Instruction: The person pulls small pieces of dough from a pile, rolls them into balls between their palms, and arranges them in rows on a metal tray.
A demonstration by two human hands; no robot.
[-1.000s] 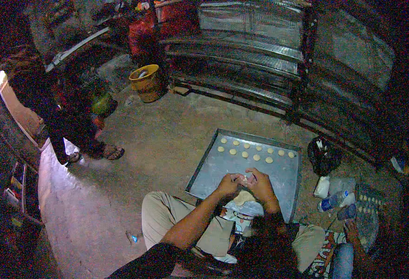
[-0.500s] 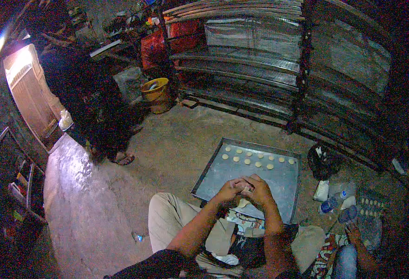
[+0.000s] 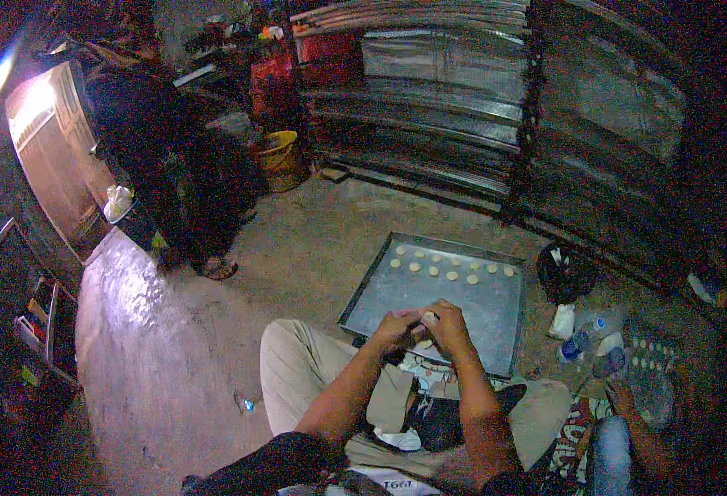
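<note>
Over the near edge of a large metal tray (image 3: 471, 310), my left hand (image 3: 395, 331) and my right hand (image 3: 449, 329) are close together with their fingers curled in. Between the fingertips is a small pale piece of dough (image 3: 429, 317), partly hidden by both hands. Just below them shows another pale lump (image 3: 424, 343), and what it rests on is hard to make out. Toward the tray's far side lie two rows of small, round, pale dough pieces (image 3: 434, 271).
A co-worker's hand (image 3: 620, 398) is at the right, near a plastic bottle (image 3: 574, 345) and a second tray of rounds (image 3: 653, 355). A black plastic bag (image 3: 564, 273) sits beside my tray. Behind are a rack (image 3: 430, 124), a yellow bucket (image 3: 281, 161) and a person in dark clothes (image 3: 173, 174).
My hands still work close together at the tray's near edge, and their fingers have shifted so the pale dough shows more. The whole view has moved slightly. The rows of rounds look the same.
</note>
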